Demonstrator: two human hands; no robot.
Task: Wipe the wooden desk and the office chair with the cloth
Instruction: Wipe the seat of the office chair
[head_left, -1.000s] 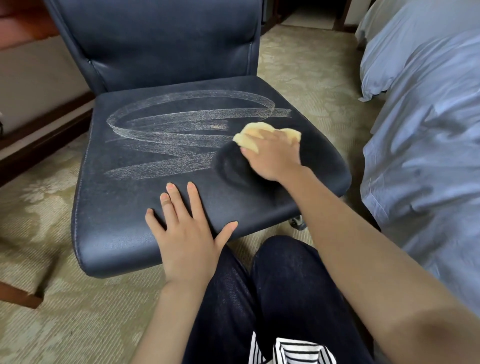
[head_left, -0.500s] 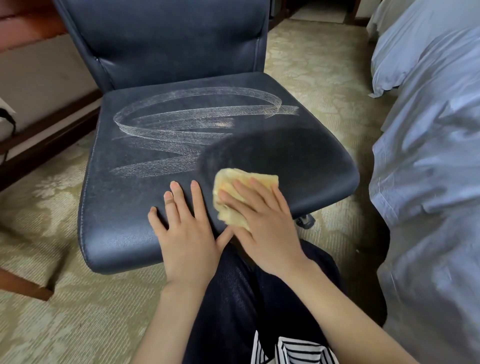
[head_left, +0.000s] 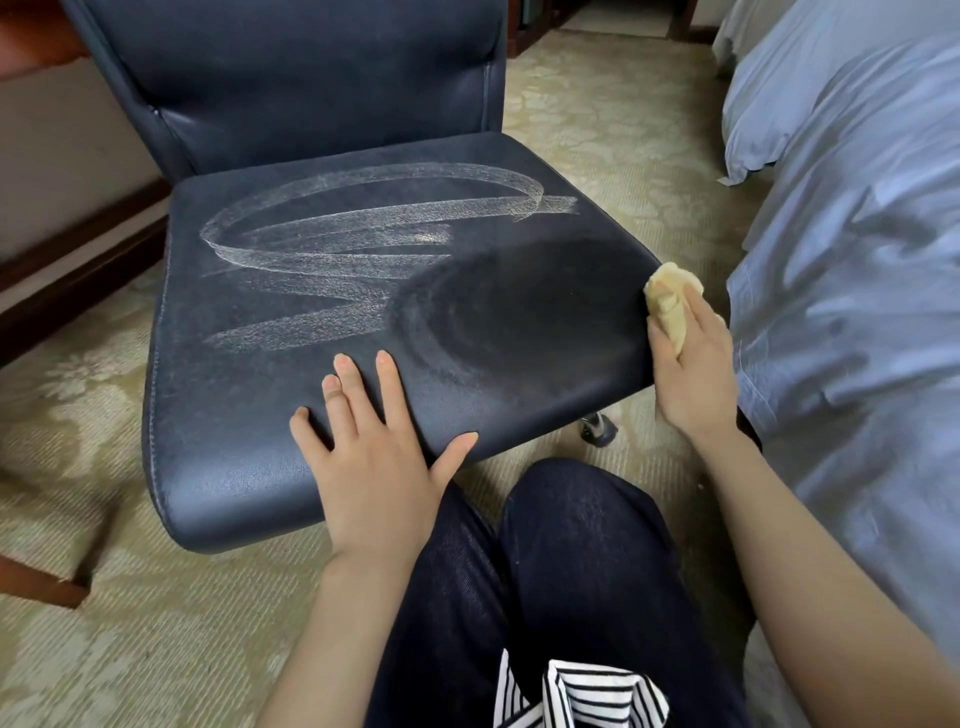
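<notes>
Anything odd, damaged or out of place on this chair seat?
Yes: pale looping streaks cross the left and rear of the seat, beside a dark wiped patch near the cloth. They look like residue, not damage; nothing spilled.

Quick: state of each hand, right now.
Left hand: open, fingers flat on the chair seat.
Right hand: closed around the yellow cloth at the seat's right edge.
</notes>
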